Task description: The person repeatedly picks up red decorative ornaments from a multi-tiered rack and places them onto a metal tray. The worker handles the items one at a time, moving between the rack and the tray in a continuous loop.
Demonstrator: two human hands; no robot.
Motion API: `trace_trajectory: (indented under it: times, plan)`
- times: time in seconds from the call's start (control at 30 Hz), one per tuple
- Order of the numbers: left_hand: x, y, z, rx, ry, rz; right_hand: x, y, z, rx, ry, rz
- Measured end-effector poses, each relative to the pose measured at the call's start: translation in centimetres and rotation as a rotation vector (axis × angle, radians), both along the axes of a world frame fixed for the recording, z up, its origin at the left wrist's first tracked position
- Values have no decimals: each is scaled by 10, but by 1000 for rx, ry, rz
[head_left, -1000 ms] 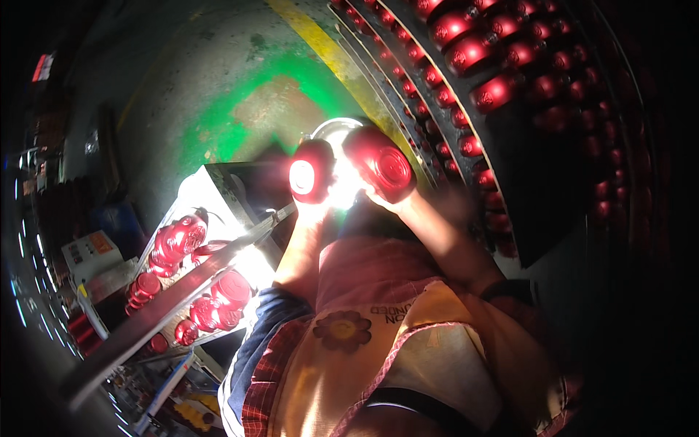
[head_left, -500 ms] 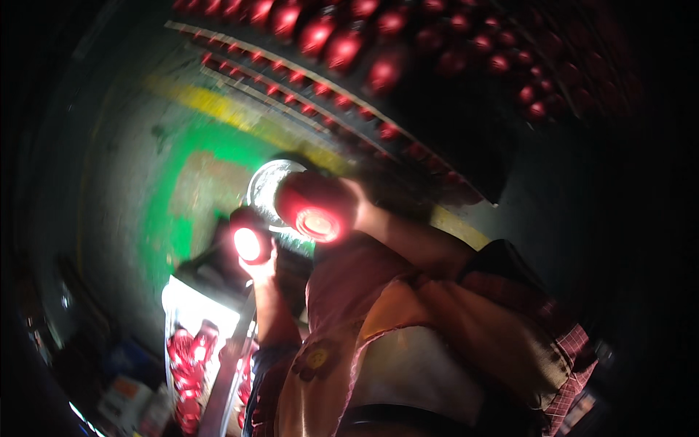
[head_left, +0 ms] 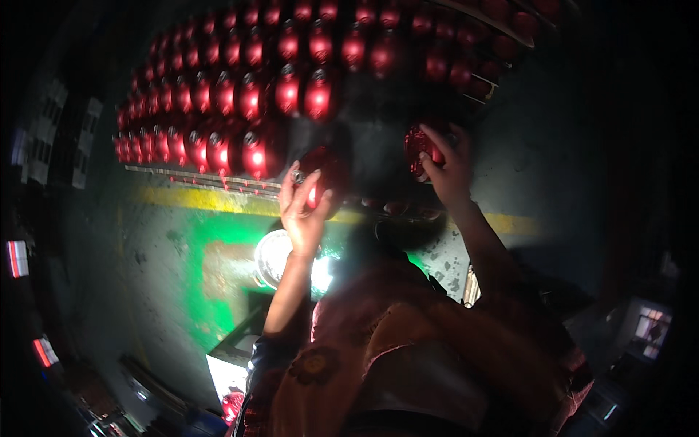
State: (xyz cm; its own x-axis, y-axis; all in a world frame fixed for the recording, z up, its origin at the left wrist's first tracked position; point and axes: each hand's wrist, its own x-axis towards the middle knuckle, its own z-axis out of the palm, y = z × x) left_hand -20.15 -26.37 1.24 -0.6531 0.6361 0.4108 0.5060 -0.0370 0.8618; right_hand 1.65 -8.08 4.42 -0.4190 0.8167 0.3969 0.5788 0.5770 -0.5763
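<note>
Over the near edge of a dark rack, my left hand (head_left: 301, 217) grips a glossy red rounded piece (head_left: 328, 169) with a small metallic knob at its upper left. Its exact kind is not clear. Farther right, my right hand (head_left: 450, 169) has thumb and fingers curved around another red piece (head_left: 415, 146), which shows a rougher sparkling surface. Part of that piece is lost in shadow. Rows of similar red pieces (head_left: 255, 154) fill the rack beyond and to the left of my left hand. A dark stretch of rack surface (head_left: 371, 156) lies between my hands.
A bright white round container (head_left: 273, 256) stands below my left forearm, beside green floor paint (head_left: 211, 309). A yellow floor line (head_left: 167, 197) runs along the rack's near side. At lower left, a white-lined box (head_left: 227, 375) holds red pieces (head_left: 231, 406).
Both hands have moved from above the white round container up to the rack, each with a red piece, and spread apart. My view has turned, bringing the rack's rows nearer.
</note>
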Motion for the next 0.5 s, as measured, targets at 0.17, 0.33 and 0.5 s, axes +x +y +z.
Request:
trace_trajectory:
  times: [0.17,0.33,0.5]
  plan:
    - [24,68,-8,-178,317,49,-4,19,-13,-115,10,25]
    - [29,62,-3,-272,307,0,-1,17,-7,-85,-112,123]
    - [-17,75,21,-154,242,-18,17,109,20,41,30,50]
